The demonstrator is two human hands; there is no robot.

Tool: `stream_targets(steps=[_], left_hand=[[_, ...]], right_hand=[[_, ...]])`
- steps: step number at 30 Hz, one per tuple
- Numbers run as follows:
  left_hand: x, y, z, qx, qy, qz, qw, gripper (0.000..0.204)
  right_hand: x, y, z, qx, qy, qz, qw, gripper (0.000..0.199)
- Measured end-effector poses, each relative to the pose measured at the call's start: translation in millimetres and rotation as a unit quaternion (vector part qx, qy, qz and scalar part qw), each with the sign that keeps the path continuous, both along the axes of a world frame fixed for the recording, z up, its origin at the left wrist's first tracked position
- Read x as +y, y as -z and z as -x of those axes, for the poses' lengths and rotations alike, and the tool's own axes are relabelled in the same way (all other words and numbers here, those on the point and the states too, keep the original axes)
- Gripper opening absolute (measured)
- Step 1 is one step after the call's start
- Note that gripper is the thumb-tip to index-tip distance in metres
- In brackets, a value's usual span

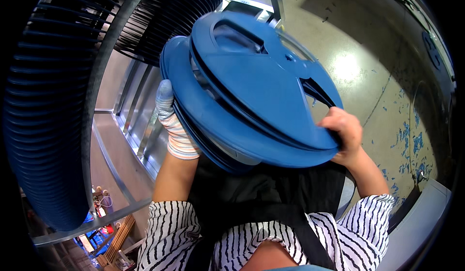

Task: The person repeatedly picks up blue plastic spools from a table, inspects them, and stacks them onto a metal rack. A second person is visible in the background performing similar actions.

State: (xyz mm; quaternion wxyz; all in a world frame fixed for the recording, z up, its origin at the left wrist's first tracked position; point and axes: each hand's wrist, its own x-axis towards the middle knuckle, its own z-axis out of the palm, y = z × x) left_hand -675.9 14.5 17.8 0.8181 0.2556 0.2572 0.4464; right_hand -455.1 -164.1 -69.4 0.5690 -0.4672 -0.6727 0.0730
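Observation:
A small stack of blue plastic reels (252,92) is held tilted in front of my body. The top one has wide cut-out windows and a small hole at its centre; how many lie beneath is hard to make out. My left hand (172,121), in a striped knit glove with a bluish thumb, grips the stack's left edge, its other fingers hidden below. My bare right hand (345,133) is closed round the right rim, fingers bent over the top reel beside a window.
On my left, a metal rack (104,72) carries long rows of dark blue discs (48,121) on edge. Wooden sticks (118,237) and coloured items lie below it. Blue flakes (419,142) litter the floor to the right, near a grey cabinet (426,217).

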Motion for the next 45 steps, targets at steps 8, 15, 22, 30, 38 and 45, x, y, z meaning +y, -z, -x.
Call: stream_targets(steps=[8, 15, 22, 30, 38, 45], left_hand=[[21, 9, 21, -0.228, 0.292, -0.071, 0.926, 0.028], [1, -2, 35, -0.211, 0.349, -0.064, 0.911, 0.034], [-33, -35, 12, 0.310, 0.338, -0.110, 0.882, 0.050], [-14, -62, 27, 0.474, 0.175, -0.134, 0.852, 0.046], [16, -11, 44, 0.324, 0.049, -0.157, 0.932, 0.043], [32, 19, 58, 0.167, 0.027, -0.061, 0.984, 0.043]], right_hand=[[-52, 9, -43, 0.544, 0.034, 0.004, 0.838, 0.052], [-42, 43, -82, 0.715, -0.003, -0.064, 0.696, 0.046], [-66, 78, -103, 0.764, -0.007, -0.147, 0.628, 0.044], [-64, 85, -102, 0.787, -0.017, -0.167, 0.594, 0.038], [-66, 54, -86, 0.617, 0.199, -0.104, 0.755, 0.044], [-61, 39, -70, 0.461, 0.269, -0.063, 0.843, 0.053]])
